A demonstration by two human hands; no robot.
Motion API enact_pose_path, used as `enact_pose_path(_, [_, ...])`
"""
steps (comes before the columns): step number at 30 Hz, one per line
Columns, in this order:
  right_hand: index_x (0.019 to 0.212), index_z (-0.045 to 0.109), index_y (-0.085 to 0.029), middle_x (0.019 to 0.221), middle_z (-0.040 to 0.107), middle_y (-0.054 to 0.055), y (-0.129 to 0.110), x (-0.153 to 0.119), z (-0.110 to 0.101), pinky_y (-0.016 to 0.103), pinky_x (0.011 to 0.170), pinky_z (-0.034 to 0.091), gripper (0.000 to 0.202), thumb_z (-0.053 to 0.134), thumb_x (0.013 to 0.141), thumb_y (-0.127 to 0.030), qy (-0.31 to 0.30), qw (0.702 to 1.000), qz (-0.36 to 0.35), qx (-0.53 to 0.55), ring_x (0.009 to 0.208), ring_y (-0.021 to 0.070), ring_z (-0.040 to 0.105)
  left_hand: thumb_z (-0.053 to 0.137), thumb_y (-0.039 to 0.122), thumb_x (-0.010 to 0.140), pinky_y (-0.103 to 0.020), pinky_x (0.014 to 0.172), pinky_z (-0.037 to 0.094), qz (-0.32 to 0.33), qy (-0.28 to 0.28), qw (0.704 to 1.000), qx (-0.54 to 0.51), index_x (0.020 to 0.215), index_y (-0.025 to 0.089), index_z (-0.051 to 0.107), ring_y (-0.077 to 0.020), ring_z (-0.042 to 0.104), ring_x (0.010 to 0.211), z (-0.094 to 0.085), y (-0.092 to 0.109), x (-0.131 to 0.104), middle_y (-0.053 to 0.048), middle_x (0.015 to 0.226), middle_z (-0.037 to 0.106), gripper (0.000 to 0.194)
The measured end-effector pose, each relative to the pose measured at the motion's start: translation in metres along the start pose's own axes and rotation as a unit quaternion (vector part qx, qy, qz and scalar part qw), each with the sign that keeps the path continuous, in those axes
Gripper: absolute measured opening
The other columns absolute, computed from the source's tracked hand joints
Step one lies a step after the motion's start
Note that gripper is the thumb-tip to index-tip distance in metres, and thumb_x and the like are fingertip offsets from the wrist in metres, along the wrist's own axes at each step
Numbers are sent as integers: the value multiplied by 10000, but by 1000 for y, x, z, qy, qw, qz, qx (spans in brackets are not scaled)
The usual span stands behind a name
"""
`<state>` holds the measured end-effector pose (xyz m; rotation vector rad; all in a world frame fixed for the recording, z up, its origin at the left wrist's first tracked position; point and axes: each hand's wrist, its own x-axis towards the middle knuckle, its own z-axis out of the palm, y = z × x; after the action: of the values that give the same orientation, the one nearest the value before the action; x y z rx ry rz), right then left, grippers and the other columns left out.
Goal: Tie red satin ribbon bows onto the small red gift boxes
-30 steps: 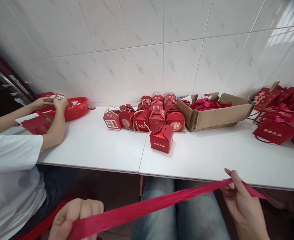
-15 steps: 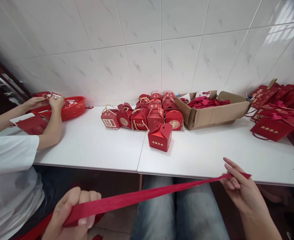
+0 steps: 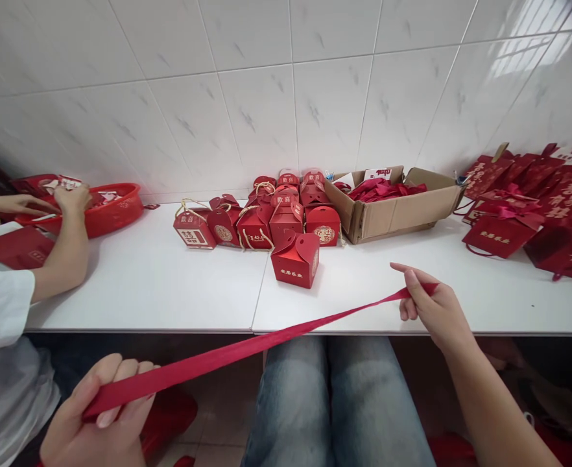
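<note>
A long red ribbon (image 3: 247,350) is stretched between my two hands, slanting up from lower left to right. My left hand (image 3: 106,402), low at the left in front of the table, is closed around one end. My right hand (image 3: 427,301) pinches the other end above the table's front edge, its index finger pointing out to the left. Just beyond the ribbon a small red gift box (image 3: 296,261) with gold lettering and folded top flaps stands upright on the white table (image 3: 169,292).
Several red gift boxes (image 3: 286,217), some with cord handles, stand behind. A cardboard box (image 3: 397,217) holds red ribbons. Red gift bags and boxes (image 3: 500,235) crowd the right. On the left, a co-worker's hands (image 3: 72,194) are over a red basin (image 3: 115,211).
My right hand has risen and moved left over the table edge, still pinching the ribbon. My left hand has shifted left. The view has turned slightly to the right.
</note>
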<state>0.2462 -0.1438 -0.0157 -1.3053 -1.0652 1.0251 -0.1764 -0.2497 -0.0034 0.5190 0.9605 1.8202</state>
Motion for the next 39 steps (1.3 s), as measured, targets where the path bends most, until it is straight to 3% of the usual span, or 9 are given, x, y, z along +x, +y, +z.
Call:
enact_pose_path(3, [1206,606,-122,336,305,-93,-1,6,-6,198,390,333,652,613,766,-603,-34,996,41,75,343,82,372,592,120,646,-214,435,451,1,-23,1000,-11,579,197,279,-80,375,344,19,0,1,70,393,383,329])
enact_pose_path(6, [1181,627,-117,333,227,-109,-3,10,-11,170,361,249,577,656,772,-523,-58,976,94,185,332,50,265,588,60,637,-213,366,400,-46,-47,998,-18,575,190,309,-56,370,298,40,0,6,79,405,410,314])
enact_pose_path(11, [1115,663,-135,358,237,-105,-3,15,-15,176,375,286,511,678,762,-504,-11,970,77,230,356,48,241,482,-9,744,-206,343,354,-139,-31,987,-80,657,181,387,-39,418,306,57,-4,21,89,476,475,230])
enact_pose_path(16, [937,708,-151,496,528,-9,5,18,-31,217,489,412,474,714,692,-557,-41,985,41,161,506,108,517,401,19,819,-196,366,386,-144,-22,976,-163,714,185,390,-56,475,367,59,-7,29,72,532,515,196])
enact_pose_path(19, [825,716,-145,544,600,31,4,17,-43,241,520,426,455,747,642,-561,-72,992,37,92,555,139,558,350,33,852,-190,390,417,-151,-24,971,-183,739,188,386,-65,505,400,57,-7,27,56,567,535,196])
enact_pose_path(22, [863,729,-145,598,653,63,-2,14,-50,277,571,450,473,767,617,-547,-95,995,34,16,586,159,567,287,61,898,-175,418,453,-151,-15,969,-193,761,190,387,-68,545,443,57,-5,24,37,602,559,212])
enact_pose_path(26, [958,728,-159,669,686,78,-11,11,-52,305,629,464,477,778,630,-502,-133,989,25,-64,647,181,578,282,135,935,-134,424,477,-142,8,966,-215,841,180,429,-61,582,493,60,-2,23,10,672,603,180])
enact_pose_path(32, [840,737,-174,632,670,58,-13,9,-52,283,608,433,379,707,705,-527,-171,974,-16,-151,639,176,562,223,88,929,-95,457,518,-90,160,965,-185,1014,134,507,-134,694,802,71,2,30,-59,766,686,300])
enact_pose_path(39, [815,737,-191,644,662,46,-17,3,-44,259,537,381,342,612,794,-509,-180,954,-64,-231,615,166,543,374,10,864,-118,759,556,-2,132,983,-125,994,35,524,-183,630,1073,81,-14,47,-103,908,689,200])
